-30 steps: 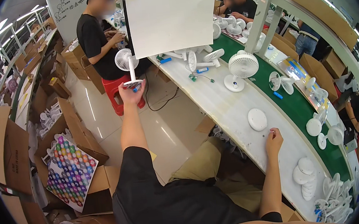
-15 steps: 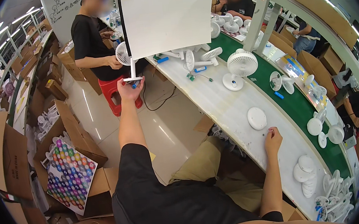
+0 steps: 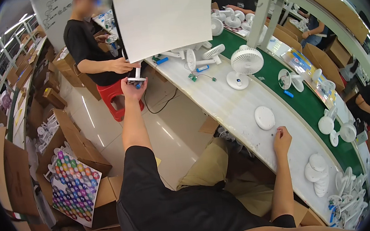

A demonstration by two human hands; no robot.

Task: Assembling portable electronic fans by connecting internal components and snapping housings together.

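the person's left hand (image 3: 134, 88) is stretched out past the far end of the white workbench (image 3: 233, 111), fingers clamped around the base of a white fan stand (image 3: 137, 75), which a seated co-worker's hand (image 3: 123, 65) also touches. the right hand (image 3: 281, 138) rests fingers curled on the workbench's near edge, just beside a round white disc (image 3: 264, 117).

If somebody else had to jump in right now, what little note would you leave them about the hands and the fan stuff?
Left hand: stretched out, gripping a white fan stand by its base; a seated co-worker's hand touches it too.
Right hand: resting on the white bench, beside a round white disc.
An assembled white fan stands farther along.
Done: stand held out.
Left: the stand is not yet let go.
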